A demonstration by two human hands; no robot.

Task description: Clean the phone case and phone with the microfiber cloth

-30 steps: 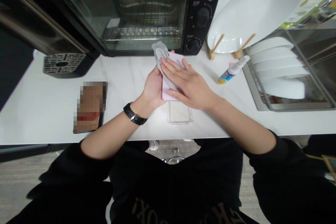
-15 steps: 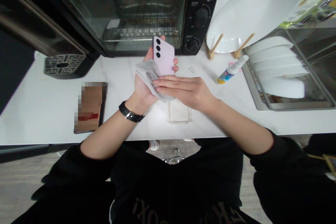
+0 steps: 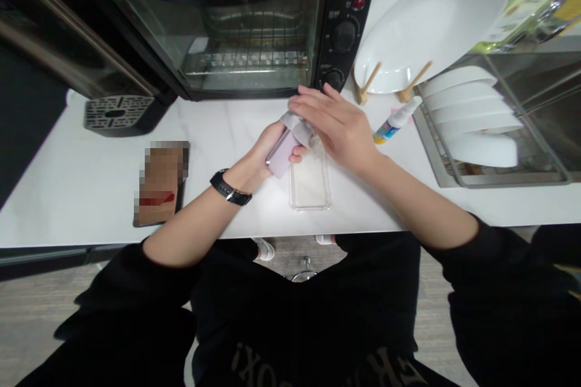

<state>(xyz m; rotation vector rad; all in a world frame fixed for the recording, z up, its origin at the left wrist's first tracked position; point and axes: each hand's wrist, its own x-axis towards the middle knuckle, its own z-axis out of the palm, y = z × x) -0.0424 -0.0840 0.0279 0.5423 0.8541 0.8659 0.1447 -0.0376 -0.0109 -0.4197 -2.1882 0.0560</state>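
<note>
A pale purple smartphone [image 3: 280,156] lies in my left hand [image 3: 264,148], back side up, with the fingers curled round its right edge. Across the phone's upper part is a thin whitish wipe [image 3: 298,127], which my right hand [image 3: 338,124] presses down from above. The cameras on the phone's back are hidden under the wipe and my right fingers. Just below the hands, a clear phone case [image 3: 310,188] rests on the white counter [image 3: 236,221]. To the right of my right hand stands a small white spray bottle [image 3: 396,123] with a blue and yellow label.
Behind my hands is a black toaster oven [image 3: 254,42]. At left sit a black drip tray [image 3: 118,112] and another phone [image 3: 161,184], its screen blurred out. Large white plates [image 3: 431,24] stand at the back right, beside a metal rack [image 3: 436,157] of white bowls [image 3: 481,151].
The wipe and my right hand have moved up from the phone's lower part to its camera end. My left hand has tilted the phone and brought it lower.
</note>
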